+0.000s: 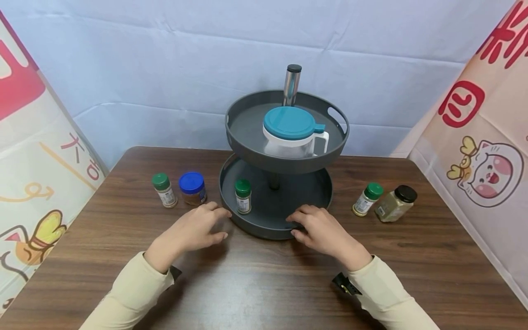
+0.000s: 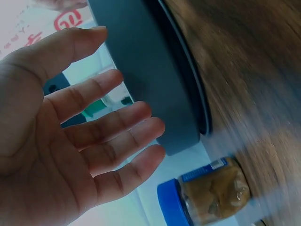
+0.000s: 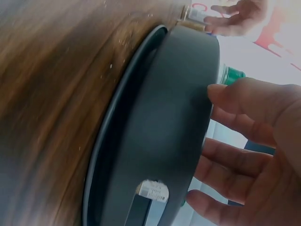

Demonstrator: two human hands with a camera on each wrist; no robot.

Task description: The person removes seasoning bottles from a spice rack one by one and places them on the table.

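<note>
A grey two-tier turntable rack (image 1: 268,231) stands on the table. Just off the front left rim of its lower tray is my left hand (image 1: 198,229), fingers loosely bent, with nothing held. My right hand (image 1: 321,231) is at the front right rim, fingertips over the edge and thumb low outside it; firm contact cannot be made out. On the lower tray stands a green-capped spice jar (image 1: 243,197). The upper tray carries a clear jar with a teal lid and white handle (image 1: 290,126). In the left wrist view the palm faces the tray wall (image 2: 150,80).
Left of the rack stand a green-capped spice jar (image 1: 165,190) and a blue-lidded jar (image 1: 193,188) of brown contents. To the right are another green-capped jar (image 1: 367,200) and a black-lidded square jar (image 1: 396,204). A metal post (image 1: 292,85) rises above the upper tray.
</note>
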